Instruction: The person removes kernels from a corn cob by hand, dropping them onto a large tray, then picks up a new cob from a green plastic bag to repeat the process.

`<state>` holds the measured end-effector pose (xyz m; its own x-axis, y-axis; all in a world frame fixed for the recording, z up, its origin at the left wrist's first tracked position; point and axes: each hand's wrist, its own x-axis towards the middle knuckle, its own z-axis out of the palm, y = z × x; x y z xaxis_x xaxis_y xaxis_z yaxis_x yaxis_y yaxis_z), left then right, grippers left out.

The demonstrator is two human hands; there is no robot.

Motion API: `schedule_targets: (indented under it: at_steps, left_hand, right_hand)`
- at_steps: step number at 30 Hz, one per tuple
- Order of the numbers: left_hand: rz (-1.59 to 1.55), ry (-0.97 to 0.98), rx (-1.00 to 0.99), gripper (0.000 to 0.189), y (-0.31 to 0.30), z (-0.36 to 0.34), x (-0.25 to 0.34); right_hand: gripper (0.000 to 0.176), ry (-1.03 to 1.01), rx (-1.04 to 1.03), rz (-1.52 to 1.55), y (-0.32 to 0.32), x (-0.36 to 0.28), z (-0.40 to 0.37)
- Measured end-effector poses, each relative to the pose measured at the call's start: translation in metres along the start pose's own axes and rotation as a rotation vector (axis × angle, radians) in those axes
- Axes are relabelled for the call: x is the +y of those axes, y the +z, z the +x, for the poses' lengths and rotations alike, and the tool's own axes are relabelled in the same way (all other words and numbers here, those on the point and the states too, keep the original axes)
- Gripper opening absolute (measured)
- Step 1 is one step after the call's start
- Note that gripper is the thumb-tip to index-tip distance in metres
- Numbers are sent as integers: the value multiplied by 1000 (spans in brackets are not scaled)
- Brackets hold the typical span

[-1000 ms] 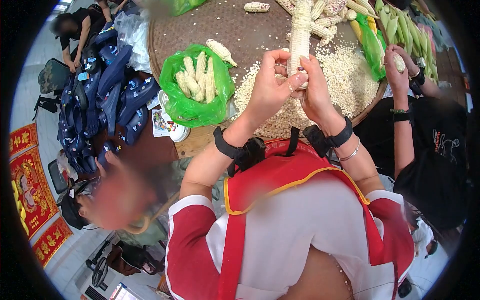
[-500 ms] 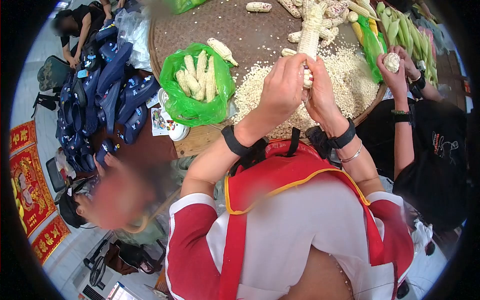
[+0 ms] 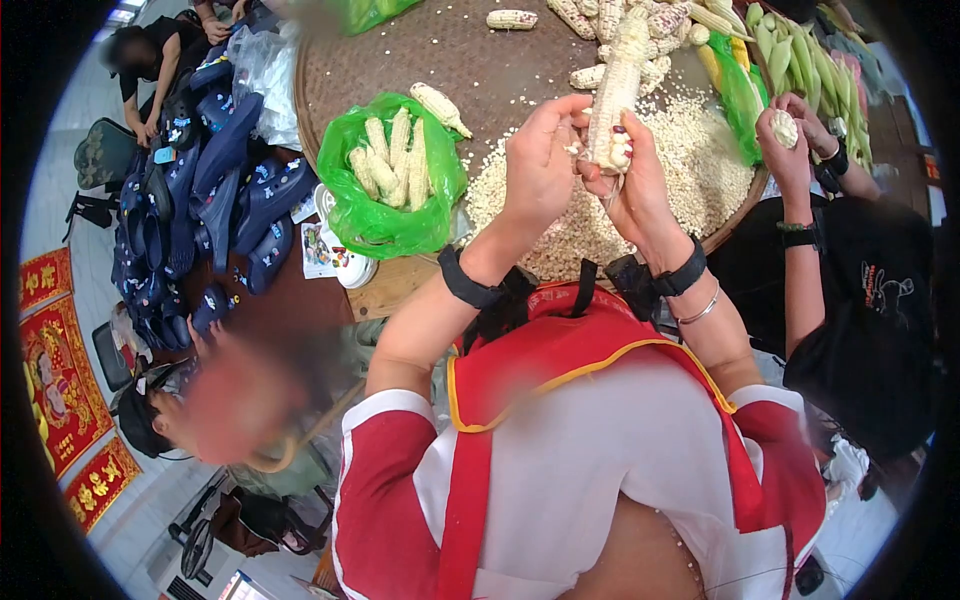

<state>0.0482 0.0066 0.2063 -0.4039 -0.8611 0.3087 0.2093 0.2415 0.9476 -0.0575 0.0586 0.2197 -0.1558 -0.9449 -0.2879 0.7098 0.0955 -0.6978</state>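
A pale corn cob [image 3: 612, 95] stands nearly upright, tilted a little to the right, above a heap of loose white kernels [image 3: 680, 160] on a round woven tray [image 3: 470, 50]. My right hand [image 3: 635, 185] grips the cob's lower end. My left hand [image 3: 540, 165] is curled beside the cob, its thumb and fingertips touching the lower kernels. Both wrists wear black straps.
A green bag of stripped cobs [image 3: 395, 170] sits at the tray's left edge. More cobs [image 3: 640, 25] lie at the back, green husked ears [image 3: 800, 50] at far right. Another person's hands [image 3: 790, 135] hold a cob on the right. Dark blue shoes [image 3: 200, 190] pile at left.
The cob has tipped from upright to a slight rightward lean. My left hand slid off the front of the cob to its left side, fingers more open.
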Motion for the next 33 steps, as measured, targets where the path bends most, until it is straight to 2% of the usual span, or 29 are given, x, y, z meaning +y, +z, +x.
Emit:
schedule_targets:
  at_steps: [1,4,6,10,13,17,19,20,22,24,26,29,33]
  left_hand:
    - [-206,-254,-1,23,-1,-1,6]
    - [-200,-295,-11,23,-3,-3,5]
    - [-107,-236,-17,23,-5,-4,1]
    - [180,-110,-40,22,-9,-5,-10]
    - [264,-71,-66,20,-10,-8,-8]
    - [57,-88,-30,29,-6,-2,-13]
    - [-27,-134,-172,57,-4,1,-8]
    - [-25,-135,-172,57,-3,3,-5]
    - [-281,-294,-321,74,-1,3,1]
    - [-193,-261,-311,69,0,0,3]
    - [-108,-342,-229,65,3,-2,1]
    - [8,-337,-252,61,-1,-2,14]
    - [-190,-302,-218,66,-4,-3,-4]
  right_hand:
    - [28,0,-1,1,-3,0,1]
    - [31,66,24,19,-5,2,2]
    - [32,-14,152,-11,2,1,-2]
    - [34,-117,88,-120,-13,2,-6]
    - [37,-140,103,-178,-15,-2,-9]
    - [39,-115,130,-203,-19,3,-12]
    - [40,-110,137,-181,-15,5,-13]
    - [40,-72,145,-162,-10,5,-15]
    - [41,-38,152,-142,-7,6,-16]
    - [41,0,126,-128,-9,8,-15]
    - [41,34,148,-152,-9,12,-15]
    - [42,72,150,-157,-4,12,-13]
    - [42,98,146,-160,-5,11,-13]
